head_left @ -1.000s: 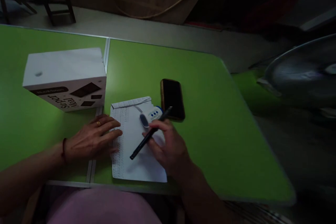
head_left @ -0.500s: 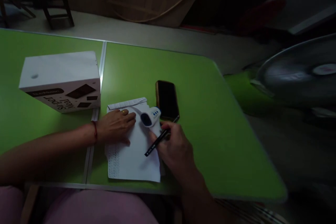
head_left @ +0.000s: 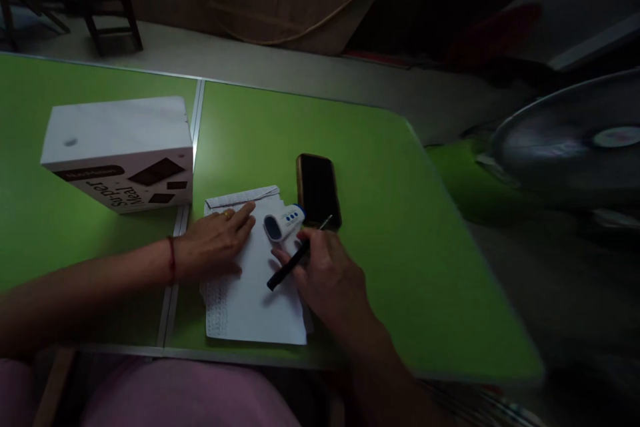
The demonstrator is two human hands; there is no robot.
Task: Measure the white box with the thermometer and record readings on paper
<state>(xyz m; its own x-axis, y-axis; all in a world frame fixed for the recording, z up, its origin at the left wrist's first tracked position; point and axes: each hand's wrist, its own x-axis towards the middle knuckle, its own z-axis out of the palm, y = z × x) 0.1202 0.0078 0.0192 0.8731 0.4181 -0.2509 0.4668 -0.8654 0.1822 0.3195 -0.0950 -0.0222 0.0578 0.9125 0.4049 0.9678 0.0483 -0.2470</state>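
My left hand (head_left: 217,243) lies flat on the left part of a white paper pad (head_left: 260,317), fingers stretched out, a ring and a red wrist string on it. In my right hand (head_left: 330,273) a black pen (head_left: 290,270) is gripped, slanting over the paper. Its thicker black end points down-left and its thin silvery end reaches toward the phone. Just beyond these fingers is a white handheld thermometer (head_left: 285,221) with blue buttons and a dark oval end. Its lower part is partly hidden by my right hand; whether the hand touches it I cannot tell.
A dark phone (head_left: 319,190) in a brownish case lies beyond the thermometer. A white box (head_left: 120,153) with brown print stands at the left on the green table (head_left: 400,267). A metal strip (head_left: 173,300) crosses the tabletop. A large fan (head_left: 575,140) stands at the right.
My right hand and the pen have shifted slightly left. The thermometer has turned a little and shifted left. My left hand's fingers have moved slightly up the page and spread.
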